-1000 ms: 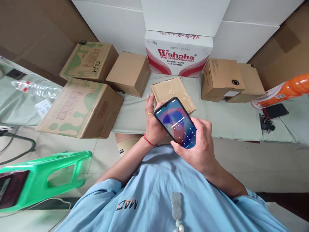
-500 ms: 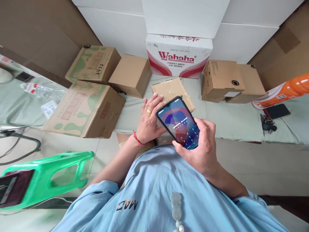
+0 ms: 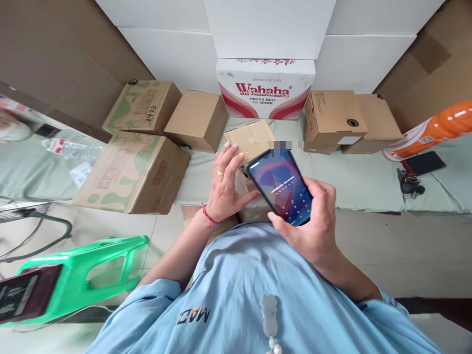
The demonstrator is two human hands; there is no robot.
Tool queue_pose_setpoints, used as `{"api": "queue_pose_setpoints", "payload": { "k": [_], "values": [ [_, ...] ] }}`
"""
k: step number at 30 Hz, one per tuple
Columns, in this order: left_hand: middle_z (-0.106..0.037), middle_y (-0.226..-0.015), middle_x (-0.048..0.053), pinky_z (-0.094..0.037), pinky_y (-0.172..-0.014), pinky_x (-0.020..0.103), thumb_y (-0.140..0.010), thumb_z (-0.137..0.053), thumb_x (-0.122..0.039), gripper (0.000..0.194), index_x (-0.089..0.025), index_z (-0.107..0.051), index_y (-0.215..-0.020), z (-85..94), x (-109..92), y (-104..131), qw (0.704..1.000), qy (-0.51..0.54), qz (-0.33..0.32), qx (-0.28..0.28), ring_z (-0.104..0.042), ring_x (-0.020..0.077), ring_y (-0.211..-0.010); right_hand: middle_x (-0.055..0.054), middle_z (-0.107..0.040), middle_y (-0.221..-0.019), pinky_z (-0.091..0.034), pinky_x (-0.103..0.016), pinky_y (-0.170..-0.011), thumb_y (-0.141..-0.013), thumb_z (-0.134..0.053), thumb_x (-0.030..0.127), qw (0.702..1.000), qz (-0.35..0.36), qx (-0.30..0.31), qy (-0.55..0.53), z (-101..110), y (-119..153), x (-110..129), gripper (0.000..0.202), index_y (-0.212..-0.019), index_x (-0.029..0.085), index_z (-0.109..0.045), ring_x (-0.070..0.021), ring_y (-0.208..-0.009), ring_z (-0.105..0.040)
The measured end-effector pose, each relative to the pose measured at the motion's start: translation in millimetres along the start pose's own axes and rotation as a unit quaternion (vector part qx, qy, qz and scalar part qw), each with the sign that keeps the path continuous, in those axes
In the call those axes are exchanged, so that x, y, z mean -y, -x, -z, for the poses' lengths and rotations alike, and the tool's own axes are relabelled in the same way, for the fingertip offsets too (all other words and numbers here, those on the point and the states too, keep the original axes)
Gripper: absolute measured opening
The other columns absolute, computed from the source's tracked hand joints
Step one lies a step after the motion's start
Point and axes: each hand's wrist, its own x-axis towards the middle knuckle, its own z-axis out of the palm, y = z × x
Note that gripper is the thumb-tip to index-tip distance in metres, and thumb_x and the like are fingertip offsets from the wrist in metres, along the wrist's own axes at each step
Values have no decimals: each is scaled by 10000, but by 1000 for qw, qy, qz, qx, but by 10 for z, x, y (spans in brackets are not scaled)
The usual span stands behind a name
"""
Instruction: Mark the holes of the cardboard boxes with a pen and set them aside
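Note:
A dark phone (image 3: pixel 282 189) with its screen lit, showing a number keypad, is held tilted in my right hand (image 3: pixel 313 216), the thumb along its lower edge. My left hand (image 3: pixel 226 184), with a ring and a red wrist string, has its fingers apart and holds nothing. Its fingertips lie at the left edge of a small flat cardboard box (image 3: pixel 252 137) on the cloth-covered table. The phone hides the lower right part of that box.
Behind stands a white and red Wahaha carton (image 3: pixel 265 93). Brown boxes (image 3: pixel 199 118) are at left, more boxes (image 3: pixel 335 113) at right. An orange bottle (image 3: pixel 435 130), a dark phone (image 3: pixel 425 162) and keys (image 3: pixel 410 184) lie far right. A green stool (image 3: pixel 88 270) stands lower left.
The phone in my right hand has shifted slightly right and away from my left hand. More of the small box's near side shows between them. The view has moved a little.

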Motion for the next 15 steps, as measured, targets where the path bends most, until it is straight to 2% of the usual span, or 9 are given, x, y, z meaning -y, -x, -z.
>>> {"api": "queue_pose_setpoints", "payload": {
  "k": [2,5,8,11,13,15],
  "values": [
    [-430,-1740,220,-354,-1332,700,-947,-696,-799,1011,-304,-271,-1719,46,28,37,1000,2,14,-19,-377,458,-1677,-163,-604,-1334,-596,-577,-1073,-861,-862,586,999,-26,-28,31,41,1,-212,805,-1496,212,-538,-348,-1259,-635],
    [-422,-1734,221,-409,-1309,670,-987,-651,-788,954,-290,-293,-1718,91,122,188,995,44,84,-36,-397,430,-1662,-162,-588,-1327,-574,-586,-1070,-764,-888,622,986,-122,-61,93,105,65,-687,887,-1474,201,-566,-368,-1259,-634],
    [-484,-1697,193,-447,-1294,626,-1057,-598,-707,770,-290,-387,-1669,39,314,403,970,135,198,-51,-441,388,-1643,-175,-561,-1346,-567,-607,-1035,-683,-895,569,946,-282,-12,157,147,167,-1178,933,-1475,187,-582,-384,-1190,-655],
    [-587,-1621,154,-446,-1304,592,-1073,-588,-675,615,-299,-513,-1553,-128,604,562,908,247,329,-76,-546,342,-1574,-196,-537,-1394,-564,-618,-1018,-678,-872,571,896,-389,64,204,131,216,-1517,950,-1493,177,-581,-400,-1158,-656],
    [-634,-1576,137,-420,-1325,591,-1035,-645,-659,582,-294,-565,-1482,-283,807,601,854,311,409,-85,-575,330,-1549,-200,-526,-1419,-563,-604,-1030,-702,-849,576,877,-416,99,221,78,205,-1651,952,-1517,172,-567,-400,-1163,-657],
    [-648,-1567,141,-421,-1323,611,-959,-730,-604,596,-282,-593,-1442,-444,970,589,821,350,443,-85,-581,348,-1542,-199,-518,-1442,-568,-584,-1033,-717,-839,577,864,-431,123,229,2,177,-1746,962,-1542,175,-550,-385,-1143,-666]
  ]
}}
